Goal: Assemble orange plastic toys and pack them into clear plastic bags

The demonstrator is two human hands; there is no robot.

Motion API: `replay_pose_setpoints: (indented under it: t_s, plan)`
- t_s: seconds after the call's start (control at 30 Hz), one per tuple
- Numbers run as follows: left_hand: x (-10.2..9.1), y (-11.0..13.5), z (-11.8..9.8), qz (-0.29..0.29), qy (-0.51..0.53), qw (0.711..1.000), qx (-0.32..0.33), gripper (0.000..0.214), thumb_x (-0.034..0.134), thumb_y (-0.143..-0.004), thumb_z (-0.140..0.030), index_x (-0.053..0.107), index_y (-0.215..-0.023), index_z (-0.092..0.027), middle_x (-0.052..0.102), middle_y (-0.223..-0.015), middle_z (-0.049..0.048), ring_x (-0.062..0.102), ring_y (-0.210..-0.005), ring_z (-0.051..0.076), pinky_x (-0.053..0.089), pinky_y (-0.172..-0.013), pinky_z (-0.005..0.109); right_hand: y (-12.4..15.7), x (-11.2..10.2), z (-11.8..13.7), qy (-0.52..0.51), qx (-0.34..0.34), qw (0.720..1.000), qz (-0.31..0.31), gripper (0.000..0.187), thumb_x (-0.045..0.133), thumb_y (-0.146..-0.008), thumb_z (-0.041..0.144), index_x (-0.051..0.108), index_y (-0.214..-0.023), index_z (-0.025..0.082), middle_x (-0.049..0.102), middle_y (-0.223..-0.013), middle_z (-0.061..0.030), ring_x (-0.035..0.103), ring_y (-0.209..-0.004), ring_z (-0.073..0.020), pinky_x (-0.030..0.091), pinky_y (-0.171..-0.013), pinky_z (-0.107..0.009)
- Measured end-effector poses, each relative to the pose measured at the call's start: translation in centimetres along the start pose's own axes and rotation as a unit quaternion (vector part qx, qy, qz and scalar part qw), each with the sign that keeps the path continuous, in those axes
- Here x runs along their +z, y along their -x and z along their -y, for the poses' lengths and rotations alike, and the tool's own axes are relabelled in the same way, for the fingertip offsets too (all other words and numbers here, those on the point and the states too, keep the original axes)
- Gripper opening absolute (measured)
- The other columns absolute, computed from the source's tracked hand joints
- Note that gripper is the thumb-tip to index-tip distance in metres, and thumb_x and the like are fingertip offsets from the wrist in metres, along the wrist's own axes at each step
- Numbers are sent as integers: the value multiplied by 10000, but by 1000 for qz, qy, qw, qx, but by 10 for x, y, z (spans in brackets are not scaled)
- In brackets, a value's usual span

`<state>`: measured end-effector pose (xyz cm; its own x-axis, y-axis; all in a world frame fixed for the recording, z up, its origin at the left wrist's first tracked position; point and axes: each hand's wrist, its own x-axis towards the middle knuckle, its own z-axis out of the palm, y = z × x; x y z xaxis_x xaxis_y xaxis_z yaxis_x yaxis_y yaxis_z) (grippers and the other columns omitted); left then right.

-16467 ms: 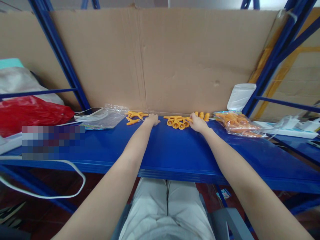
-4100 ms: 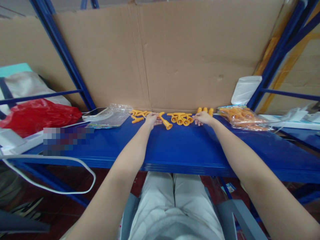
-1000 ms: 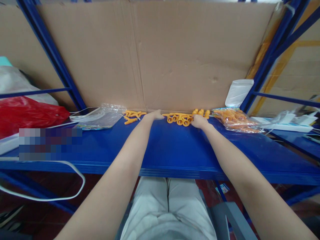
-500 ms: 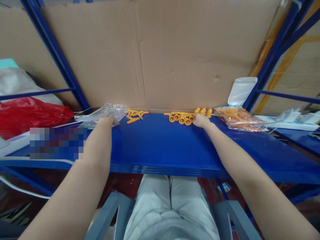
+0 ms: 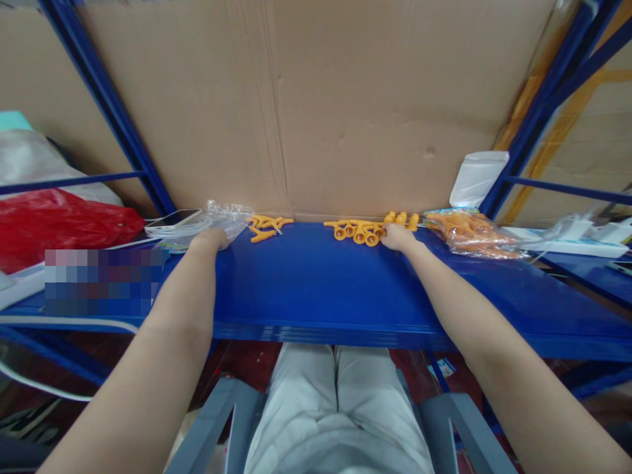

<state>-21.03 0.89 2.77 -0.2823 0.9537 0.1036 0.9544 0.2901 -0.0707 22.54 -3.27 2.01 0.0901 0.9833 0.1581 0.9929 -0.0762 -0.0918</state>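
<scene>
My left hand [image 5: 211, 239] rests at the right edge of some clear plastic bags [image 5: 230, 216]; its fingers are mostly hidden behind the back of the hand. Just right of the bags lies a small pile of yellow-orange forked plastic pieces [image 5: 266, 226] with small metal parts. My right hand [image 5: 399, 238] is closed beside a group of yellow trumpet-shaped plastic pieces [image 5: 360, 235], with their round cups facing me. Whatever its fingers hold, if anything, is hidden. Several short yellow cap-like pieces [image 5: 401, 218] stand right behind that hand.
A clear bag packed with orange pieces [image 5: 464, 230] lies to the right, near a white power strip [image 5: 577, 240]. Red plastic bag [image 5: 64, 227] at far left. Cardboard [image 5: 345, 105] backs the blue shelf [image 5: 316, 283], and blue posts [image 5: 106, 105] stand at both sides.
My left hand has shifted slightly left and toward me beside the clear bags. My right hand stays in nearly the same place by the yellow pieces.
</scene>
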Motion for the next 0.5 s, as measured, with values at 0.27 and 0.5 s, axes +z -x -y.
replay_pose_setpoints:
  t_s: [0.27,0.5]
  plan:
    - [-13,23,-12,41,-74,996,-13,447,393,-919,-180,518,-1321,-29,554,-1366,142,537,-1206,217,409,-937,239,2,-2,2,-4,0,1000,1,406,402,-884,218,615,-1198,73,616,-1237,-205,552,-1174,-338,436,-952,-426]
    - [-19,35,-15,5,-36,999,-34,445,345,-916,-137,500,-1316,-18,524,-1381,183,525,-1232,269,445,-952,340,0,0,0,-8,-2,1000,-5,419,402,-878,190,613,-1217,62,617,-1234,-214,559,-1174,-341,431,-965,-426]
